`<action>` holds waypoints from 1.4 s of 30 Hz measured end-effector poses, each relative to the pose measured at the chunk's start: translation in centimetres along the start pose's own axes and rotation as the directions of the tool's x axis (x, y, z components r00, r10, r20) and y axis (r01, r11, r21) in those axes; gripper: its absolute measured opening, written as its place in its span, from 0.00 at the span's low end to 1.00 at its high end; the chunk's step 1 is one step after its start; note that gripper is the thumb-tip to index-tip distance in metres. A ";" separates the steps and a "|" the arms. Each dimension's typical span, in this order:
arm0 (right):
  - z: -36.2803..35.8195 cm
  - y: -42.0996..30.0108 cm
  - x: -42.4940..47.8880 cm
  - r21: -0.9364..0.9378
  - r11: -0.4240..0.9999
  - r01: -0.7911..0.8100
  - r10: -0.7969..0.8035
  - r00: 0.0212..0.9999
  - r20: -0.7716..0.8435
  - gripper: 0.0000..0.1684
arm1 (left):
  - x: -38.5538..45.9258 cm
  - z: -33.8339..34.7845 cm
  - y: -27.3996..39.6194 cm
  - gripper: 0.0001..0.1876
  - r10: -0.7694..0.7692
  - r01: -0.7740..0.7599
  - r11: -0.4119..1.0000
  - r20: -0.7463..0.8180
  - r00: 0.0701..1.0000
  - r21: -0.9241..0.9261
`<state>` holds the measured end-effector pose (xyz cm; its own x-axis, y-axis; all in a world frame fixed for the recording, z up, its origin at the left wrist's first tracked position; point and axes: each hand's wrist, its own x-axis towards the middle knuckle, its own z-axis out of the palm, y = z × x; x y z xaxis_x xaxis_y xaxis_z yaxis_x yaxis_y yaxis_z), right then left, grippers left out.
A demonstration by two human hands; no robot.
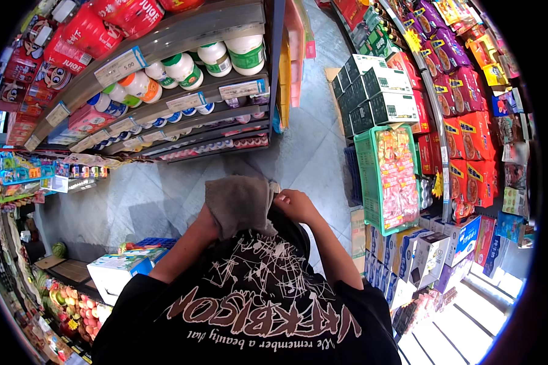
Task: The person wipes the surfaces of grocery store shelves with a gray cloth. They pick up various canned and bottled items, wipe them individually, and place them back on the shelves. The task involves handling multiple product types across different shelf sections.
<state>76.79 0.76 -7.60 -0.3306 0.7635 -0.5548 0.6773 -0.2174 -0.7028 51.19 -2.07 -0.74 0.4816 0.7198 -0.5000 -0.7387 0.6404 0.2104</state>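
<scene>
A grey-brown cloth (238,203) drapes over my left hand (206,222) in front of my belly. Only the wrist and the back edge of that hand show, so its fingers are hidden beneath the fabric. Just right of the cloth, my right hand (296,206) is curled with its fingers folded in, close to the cloth's edge and the dark clothing at my waist. I see nothing clearly between those fingers. A black T-shirt (265,315) with printed lettering covers my torso below both hands.
Ahead on the left, a shop shelf (164,132) carries bottles. To my right stand a green crate (370,178) of wrapped packets, stacked dark green cartons (379,91) and noodle packs (456,137). A white carton (118,273) and fruit (80,303) lie left. Grey tiles (310,150) floor the aisle.
</scene>
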 end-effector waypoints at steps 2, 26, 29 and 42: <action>0.1 0.9 0.1 0.039 0.999 0.001 0.000 0.999 -0.036 0.18 | 0.5 1.1 -0.1 0.25 0.011 -0.011 0.993 0.001 1.000 0.115; -8.5 4.2 0.2 0.155 0.987 -0.036 0.081 0.951 -0.299 0.18 | 20.0 8.9 -2.6 0.32 -0.493 0.462 0.829 0.023 0.870 0.315; -12.7 5.7 1.7 0.162 0.984 -0.075 0.109 0.971 -0.213 0.18 | 23.1 11.6 -3.3 0.32 -0.537 0.519 0.828 0.034 0.843 0.212; -39.6 21.0 10.1 0.439 0.898 0.004 0.095 0.975 -0.202 0.13 | 41.5 25.9 -8.2 0.29 -0.454 0.488 0.873 0.320 0.831 -0.028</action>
<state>113.72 27.96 -10.36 -0.1249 0.8466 -0.5174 0.3188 -0.4596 -0.8289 89.41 29.49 -1.45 0.8868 0.3932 -0.2428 -0.4231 0.9022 -0.0840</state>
